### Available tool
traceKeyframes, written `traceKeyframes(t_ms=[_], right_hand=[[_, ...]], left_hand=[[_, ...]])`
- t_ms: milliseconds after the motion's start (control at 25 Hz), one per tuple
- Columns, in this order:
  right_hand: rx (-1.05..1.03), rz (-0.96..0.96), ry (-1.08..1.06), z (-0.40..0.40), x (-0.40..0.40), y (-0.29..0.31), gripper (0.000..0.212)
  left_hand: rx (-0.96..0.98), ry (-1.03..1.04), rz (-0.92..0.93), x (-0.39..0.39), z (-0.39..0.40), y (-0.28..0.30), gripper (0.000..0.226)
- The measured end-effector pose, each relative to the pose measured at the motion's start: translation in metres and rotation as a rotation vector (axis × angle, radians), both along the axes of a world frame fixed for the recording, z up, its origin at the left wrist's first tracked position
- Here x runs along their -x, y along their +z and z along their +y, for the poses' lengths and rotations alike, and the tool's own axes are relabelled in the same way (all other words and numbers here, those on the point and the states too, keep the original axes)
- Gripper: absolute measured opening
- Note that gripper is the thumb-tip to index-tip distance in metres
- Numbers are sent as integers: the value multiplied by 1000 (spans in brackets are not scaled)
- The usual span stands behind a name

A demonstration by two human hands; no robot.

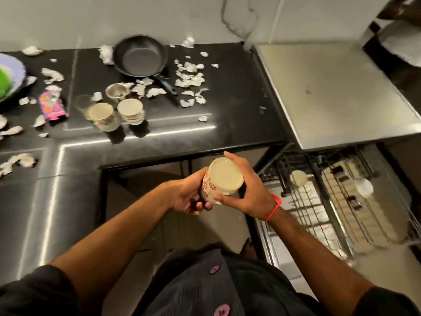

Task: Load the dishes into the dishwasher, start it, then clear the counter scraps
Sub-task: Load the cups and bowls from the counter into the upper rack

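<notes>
Cup [222, 179]: cream base, red flower print on the side. Counter [159, 124]: glossy black, littered with off-white scraps [190, 77]. Pan [140, 57]: black, handle too. Two cups [116, 112] on the counter were cream with a dark band pattern. Packet [51, 106]: pink with orange marks. Plate [13, 71]: pale lilac, holding something bright green. Wrist thread [274, 207]: red. Shirt buttons [215, 269]: pink on dark striped fabric.

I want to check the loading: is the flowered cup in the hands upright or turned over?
Turned over: the flowered cup shows its flat base to the camera, held between the left hand and right hand.
</notes>
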State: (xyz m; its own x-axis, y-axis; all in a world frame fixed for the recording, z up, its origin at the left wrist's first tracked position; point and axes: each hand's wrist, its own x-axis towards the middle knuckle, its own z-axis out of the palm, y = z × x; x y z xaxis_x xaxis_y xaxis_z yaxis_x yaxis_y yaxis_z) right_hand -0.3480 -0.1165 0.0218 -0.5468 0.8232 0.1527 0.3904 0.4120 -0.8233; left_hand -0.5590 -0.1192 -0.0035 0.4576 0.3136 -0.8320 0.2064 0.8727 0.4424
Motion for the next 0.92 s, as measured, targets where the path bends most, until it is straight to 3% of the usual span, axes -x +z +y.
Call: traceKeyframes(t_ms=[360,600,720,920], right_hand=[[211,30,-538,3,-217,-44,88],[399,-147,-862,23,-331,-123,94],[465,-269,-887,39,-354,-170,90],[584,-492,-723,58,-362,-233,88]], left_hand=[[-55,-62,99,-227,55,-31,74],[-343,-246,349,-338,81,-54,48],[-401,-312,409,-359,88,-66,38],[-476,-302,511,-367,90,-84,31]])
